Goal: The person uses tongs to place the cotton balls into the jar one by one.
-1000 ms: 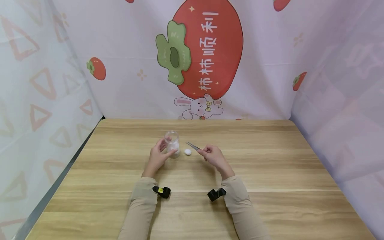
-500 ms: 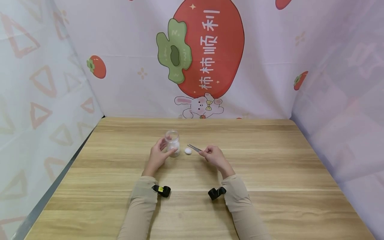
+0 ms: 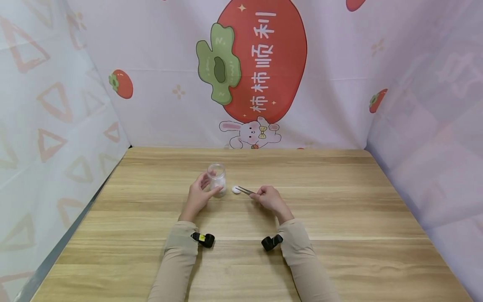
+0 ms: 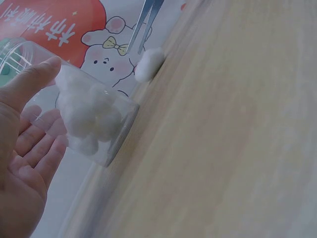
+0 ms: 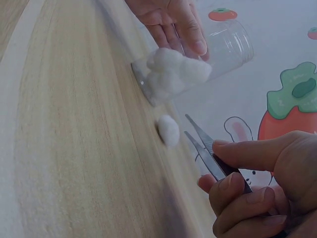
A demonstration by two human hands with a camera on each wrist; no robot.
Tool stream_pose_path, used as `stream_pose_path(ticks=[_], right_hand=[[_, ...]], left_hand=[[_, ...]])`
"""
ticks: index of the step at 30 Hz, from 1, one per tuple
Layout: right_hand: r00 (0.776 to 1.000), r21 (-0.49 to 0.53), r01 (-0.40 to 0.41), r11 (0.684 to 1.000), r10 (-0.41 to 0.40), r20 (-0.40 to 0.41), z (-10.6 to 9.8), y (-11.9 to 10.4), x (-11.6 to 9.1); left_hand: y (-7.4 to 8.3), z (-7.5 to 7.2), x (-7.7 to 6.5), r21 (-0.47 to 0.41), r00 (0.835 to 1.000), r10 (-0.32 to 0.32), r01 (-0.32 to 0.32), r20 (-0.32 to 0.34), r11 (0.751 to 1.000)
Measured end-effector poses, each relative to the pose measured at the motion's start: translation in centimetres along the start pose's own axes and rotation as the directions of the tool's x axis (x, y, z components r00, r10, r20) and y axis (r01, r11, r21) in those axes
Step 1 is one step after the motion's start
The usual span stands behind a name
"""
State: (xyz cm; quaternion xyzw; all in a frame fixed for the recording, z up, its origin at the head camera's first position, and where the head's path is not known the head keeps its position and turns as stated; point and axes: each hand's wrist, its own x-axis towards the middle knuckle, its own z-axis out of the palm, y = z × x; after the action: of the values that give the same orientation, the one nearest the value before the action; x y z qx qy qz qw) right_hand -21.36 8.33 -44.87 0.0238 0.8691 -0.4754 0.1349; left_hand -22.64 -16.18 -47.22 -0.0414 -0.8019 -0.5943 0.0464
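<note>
A clear, lidless jar (image 3: 217,181) stands upright on the table, its lower part filled with several white cotton balls (image 5: 171,74). My left hand (image 3: 198,197) holds it from the left, thumb on the near side and fingers behind. One loose cotton ball (image 3: 235,190) lies on the wood just right of the jar. My right hand (image 3: 270,198) pinches metal tweezers (image 5: 210,156) between thumb and fingers. Their two tips are spread, with nothing between them. In the left wrist view the tweezers (image 4: 143,25) hang just above the loose cotton ball (image 4: 149,65).
The wooden table (image 3: 241,268) reaches back to a fabric backdrop (image 3: 332,63) printed with persimmons and a rabbit. More cloth hangs along both sides. A black camera is strapped to each wrist, the left camera (image 3: 205,240) and the right camera (image 3: 271,242).
My right hand has lowered slightly toward me, bringing the tweezer tips from behind the loose cotton ball to over it. The left hand and jar have stayed in place.
</note>
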Motion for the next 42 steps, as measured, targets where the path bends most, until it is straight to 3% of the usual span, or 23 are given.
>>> stream_pose_path(ticks=[9, 17, 34, 42], right_hand=[[1.000, -0.057, 0.005, 0.998, -0.006, -0.016, 0.5, 0.3, 0.5], [0.999, -0.041, -0.034, 0.999, 0.034, 0.004, 0.9, 0.5, 0.6], [1.000, -0.042, -0.025, 0.999, 0.025, -0.006, 1.3, 0.8, 0.8], [1.000, -0.025, -0.002, 1.000, 0.003, 0.028, 1.0, 1.2, 1.0]], left_hand=[[-0.4, 0.0, 0.2, 0.012, 1.000, 0.010, -0.010, -0.005, 1.000], [-0.6, 0.0, 0.2, 0.008, 1.000, 0.015, -0.015, -0.005, 1.000], [-0.6, 0.1, 0.1, 0.001, 1.000, 0.008, -0.008, -0.007, 1.000], [-0.7, 0.2, 0.2, 0.020, 1.000, 0.025, -0.025, -0.007, 0.999]])
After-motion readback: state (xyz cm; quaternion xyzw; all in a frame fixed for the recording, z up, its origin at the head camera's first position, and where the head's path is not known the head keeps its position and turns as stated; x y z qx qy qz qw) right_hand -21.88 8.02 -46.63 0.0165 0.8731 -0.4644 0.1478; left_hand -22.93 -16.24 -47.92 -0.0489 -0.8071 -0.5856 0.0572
